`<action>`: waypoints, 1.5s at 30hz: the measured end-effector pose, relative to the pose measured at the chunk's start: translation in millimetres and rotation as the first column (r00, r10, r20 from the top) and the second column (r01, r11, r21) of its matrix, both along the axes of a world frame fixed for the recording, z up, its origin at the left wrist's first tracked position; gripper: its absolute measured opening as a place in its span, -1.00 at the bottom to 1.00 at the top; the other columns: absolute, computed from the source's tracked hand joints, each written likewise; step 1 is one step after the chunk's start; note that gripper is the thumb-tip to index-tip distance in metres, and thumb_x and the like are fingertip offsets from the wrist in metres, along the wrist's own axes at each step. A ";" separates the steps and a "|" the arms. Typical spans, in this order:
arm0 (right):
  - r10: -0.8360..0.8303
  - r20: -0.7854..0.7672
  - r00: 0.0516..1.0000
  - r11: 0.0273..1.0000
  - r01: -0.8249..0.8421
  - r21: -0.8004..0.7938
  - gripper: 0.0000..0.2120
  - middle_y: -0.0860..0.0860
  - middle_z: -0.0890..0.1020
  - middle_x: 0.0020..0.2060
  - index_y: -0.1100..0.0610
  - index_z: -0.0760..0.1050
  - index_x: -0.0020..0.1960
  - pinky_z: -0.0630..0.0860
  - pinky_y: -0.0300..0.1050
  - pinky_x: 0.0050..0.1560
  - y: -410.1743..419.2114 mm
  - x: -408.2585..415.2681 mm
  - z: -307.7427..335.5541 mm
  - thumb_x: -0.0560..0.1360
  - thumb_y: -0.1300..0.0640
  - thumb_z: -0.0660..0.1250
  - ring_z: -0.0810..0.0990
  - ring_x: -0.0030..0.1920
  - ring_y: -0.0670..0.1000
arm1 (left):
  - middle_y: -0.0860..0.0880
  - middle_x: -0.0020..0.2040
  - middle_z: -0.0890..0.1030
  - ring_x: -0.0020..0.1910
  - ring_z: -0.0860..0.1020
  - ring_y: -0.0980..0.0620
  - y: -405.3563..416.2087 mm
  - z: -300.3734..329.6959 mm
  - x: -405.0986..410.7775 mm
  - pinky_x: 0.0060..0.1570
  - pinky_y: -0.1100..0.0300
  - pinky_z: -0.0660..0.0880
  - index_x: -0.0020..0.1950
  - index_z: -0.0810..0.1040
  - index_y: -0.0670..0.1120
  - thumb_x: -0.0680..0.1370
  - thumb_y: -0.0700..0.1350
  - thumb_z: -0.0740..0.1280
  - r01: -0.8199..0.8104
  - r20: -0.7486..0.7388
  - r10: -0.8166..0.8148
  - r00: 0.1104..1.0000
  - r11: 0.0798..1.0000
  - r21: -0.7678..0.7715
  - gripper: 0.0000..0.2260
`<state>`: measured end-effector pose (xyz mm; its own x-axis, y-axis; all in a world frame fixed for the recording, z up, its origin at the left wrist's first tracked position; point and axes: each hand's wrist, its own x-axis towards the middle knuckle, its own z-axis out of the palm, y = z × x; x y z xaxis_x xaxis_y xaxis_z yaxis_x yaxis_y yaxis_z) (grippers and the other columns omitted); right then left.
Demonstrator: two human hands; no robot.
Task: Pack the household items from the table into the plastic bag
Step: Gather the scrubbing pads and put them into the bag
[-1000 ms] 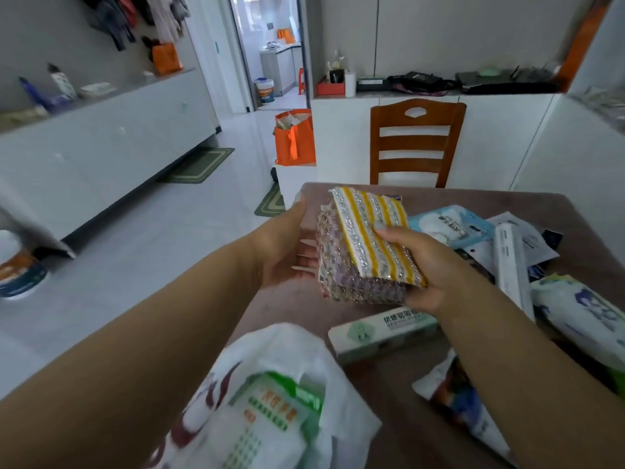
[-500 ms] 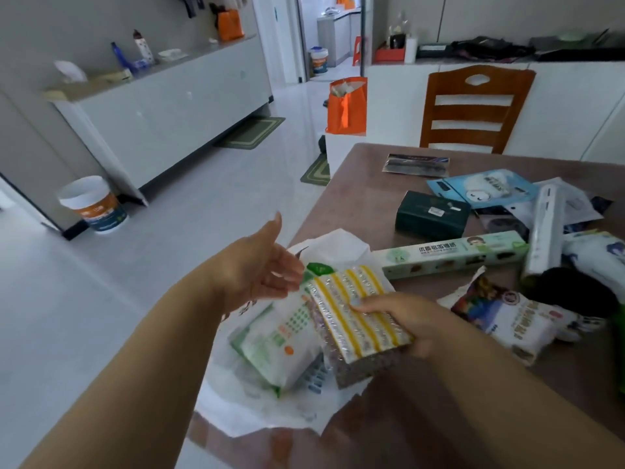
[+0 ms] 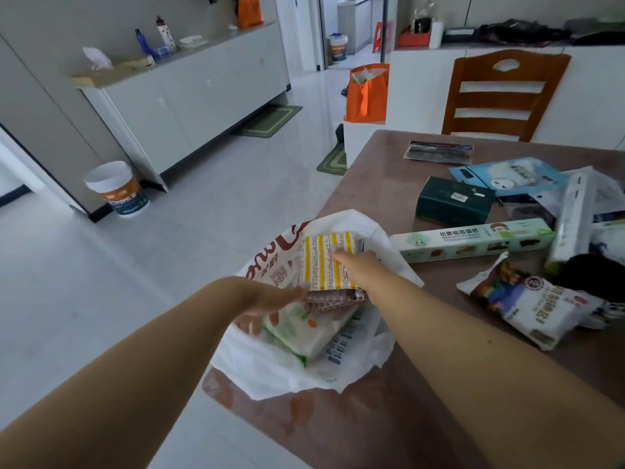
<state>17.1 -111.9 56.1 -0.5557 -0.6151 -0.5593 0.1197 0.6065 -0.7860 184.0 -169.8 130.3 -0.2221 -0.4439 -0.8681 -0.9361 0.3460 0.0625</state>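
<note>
A right hand [image 3: 355, 269] is gripping a striped sponge pack [image 3: 324, 262] inside a white plastic bag [image 3: 270, 370]. The left hand [image 3: 270, 299] is lying flat and spread beneath it. Packets are crowding the brown table [image 3: 378, 184] in a grey-tiled room.

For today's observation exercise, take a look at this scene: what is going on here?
A person is packing items from a table into a white plastic bag at its near corner. The right hand holds a yellow-striped pack in the bag's mouth, above a green-and-white pack already inside. The left hand reaches in beside it at the bag's edge. A long box, a dark green box, a white food bag and other packets remain on the table.
</note>
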 end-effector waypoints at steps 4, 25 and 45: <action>-0.043 -0.002 0.999 0.999 0.043 0.010 -0.20 0.05 0.64 0.09 0.17 0.29 0.39 0.55 -0.06 0.01 -0.4 2.0 -5.7 0.37 -0.35 0.28 0.62 0.01 0.06 | -0.07 0.21 0.56 0.16 0.45 -0.05 4.8 -1.8 0.1 0.27 0.13 0.33 0.41 0.40 -0.12 0.44 0.46 -0.14 0.012 0.041 -0.013 0.999 1.000 0.024 -0.15; 0.114 -0.108 0.988 0.991 -0.105 0.079 -0.20 0.15 0.57 0.21 0.21 0.39 0.37 0.40 -0.09 0.10 -7.1 18.2 4.3 0.48 -0.41 0.01 0.56 0.15 0.14 | -0.12 -0.17 0.66 -0.20 0.59 -0.03 -11.0 21.6 -5.1 -0.05 0.14 0.53 -0.10 0.65 -0.22 0.41 0.47 -0.06 0.050 -0.351 0.124 0.928 0.893 0.447 -0.17; 0.479 -0.426 0.768 0.855 -0.297 0.426 -0.01 0.13 0.43 0.31 -0.01 0.26 0.46 0.45 -0.03 0.06 35.3 -30.3 26.5 0.25 -0.62 -0.12 0.48 0.12 0.12 | -0.17 -0.09 0.62 -0.07 0.54 -0.10 -12.2 9.5 -3.0 0.12 0.10 0.44 0.01 0.66 -0.22 0.43 0.44 -0.09 0.087 -0.488 0.064 0.870 0.955 0.282 -0.16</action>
<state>-13.2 -76.6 82.5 -0.5618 -0.6797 -0.4716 -0.5344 0.7333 -0.4203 181.0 -182.0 139.8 -0.6530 -0.1886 -0.7335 -0.7540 0.2524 0.6064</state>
